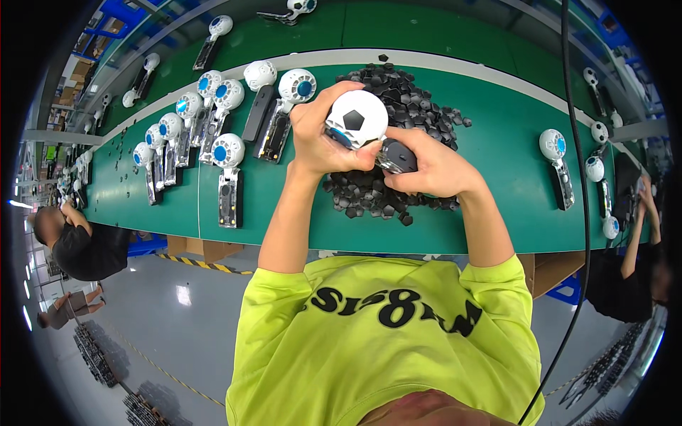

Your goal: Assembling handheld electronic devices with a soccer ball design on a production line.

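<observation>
Over the pile of small black pentagon-shaped pieces point(369, 206), I hold a handheld fan with a white football-patterned head point(364, 113) in both hands. One black pentagon shows on the side of its head facing up, and a bit of blue peeks out at the lower left. My left hand point(317, 131) is closed around the ball-shaped head. My right hand point(440, 167) grips the dark handle point(398, 156), thumb and fingers on either side. Just left of my left hand, another white-headed fan point(298, 86) with a blue centre lies on the table.
Several similar fans point(227, 150) lie on the green table point(284, 213) to the left; others, such as one fan point(553, 144), lie at the right. A black cable point(579, 142) hangs down on the right. Co-workers sit at both sides, and cardboard boxes point(202, 248) stand under the table.
</observation>
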Demonstrator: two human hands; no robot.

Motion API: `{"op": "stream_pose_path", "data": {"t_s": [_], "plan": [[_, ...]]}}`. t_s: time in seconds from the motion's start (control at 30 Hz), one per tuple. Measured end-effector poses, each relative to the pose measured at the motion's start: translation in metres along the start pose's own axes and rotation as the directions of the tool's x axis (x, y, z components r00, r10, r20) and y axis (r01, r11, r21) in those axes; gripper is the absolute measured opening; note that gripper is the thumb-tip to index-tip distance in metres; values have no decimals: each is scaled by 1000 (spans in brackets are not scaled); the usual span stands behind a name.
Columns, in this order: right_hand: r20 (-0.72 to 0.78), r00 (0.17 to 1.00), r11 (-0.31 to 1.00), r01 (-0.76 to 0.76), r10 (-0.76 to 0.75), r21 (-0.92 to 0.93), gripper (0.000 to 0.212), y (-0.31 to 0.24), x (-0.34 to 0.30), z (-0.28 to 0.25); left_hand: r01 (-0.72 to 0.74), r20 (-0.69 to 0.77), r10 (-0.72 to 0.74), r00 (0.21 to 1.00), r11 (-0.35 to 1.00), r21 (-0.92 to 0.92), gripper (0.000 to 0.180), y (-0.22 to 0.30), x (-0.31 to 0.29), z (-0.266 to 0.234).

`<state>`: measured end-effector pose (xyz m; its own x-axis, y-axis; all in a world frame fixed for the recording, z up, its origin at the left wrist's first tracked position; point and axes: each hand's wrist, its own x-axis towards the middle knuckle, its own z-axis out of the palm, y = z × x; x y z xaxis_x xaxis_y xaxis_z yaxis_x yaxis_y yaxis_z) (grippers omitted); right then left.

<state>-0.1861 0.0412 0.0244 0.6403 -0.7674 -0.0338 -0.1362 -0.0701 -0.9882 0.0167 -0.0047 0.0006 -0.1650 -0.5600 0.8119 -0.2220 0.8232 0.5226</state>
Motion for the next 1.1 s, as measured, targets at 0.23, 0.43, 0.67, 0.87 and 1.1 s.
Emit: {"op": "stream_pose_path", "data": {"t_s": [0.23,0.43,0.67,0.87,1.1], "plan": [[-104,988,977,-94,116,193,34,-13,-1,-32,383,133,-368,920,917,-113,60,-7,-1,5],[-720,682,958,97,133,269,38,42,37,-155,114,446,-231,865,955,274,34,-9,-11,10],[-789,607,950,-294,96,-111,44,54,32,-206,87,517,-256,817,941,328,15,-22,-15,8],[-705,699,921,-189,-117,-340,49,55,-70,-149,49,511,-239,826,933,357,7,-17,-16,10],[-743,407,396,-657,-531,-642,34,69,-160,-133,25,476,-182,860,948,317,9,-4,-12,14]]}}
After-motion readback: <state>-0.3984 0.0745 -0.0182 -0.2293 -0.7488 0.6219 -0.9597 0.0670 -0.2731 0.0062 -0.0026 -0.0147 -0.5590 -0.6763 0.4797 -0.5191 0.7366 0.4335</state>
